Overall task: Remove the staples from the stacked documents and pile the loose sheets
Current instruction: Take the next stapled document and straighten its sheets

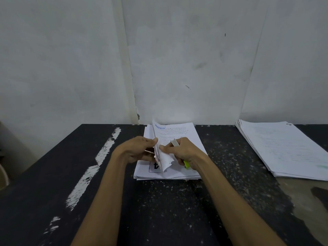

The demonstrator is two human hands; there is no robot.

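Above the near half of the stack [177, 173] we hold one document [164, 160] on edge, its long axis running away from us; our left hand [136, 150] pinches the pages; our right hand [182, 150], equally close, grips the staple remover [175, 143], thumb against the sheet; the near corner looks crumpled; loose sheets [284, 148] lie right of the stack.

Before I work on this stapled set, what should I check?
1. Left hand pinches the raised white paper set: ok.
2. Right hand holds the metal-tipped tool with yellow-green handle: ok.
3. Staple location: cannot tell, fingers and folded pages hide it.
4. Central white sheet pile lies flat on the black table: ok.
5. Second white paper pile at right is apart from both hands: ok.
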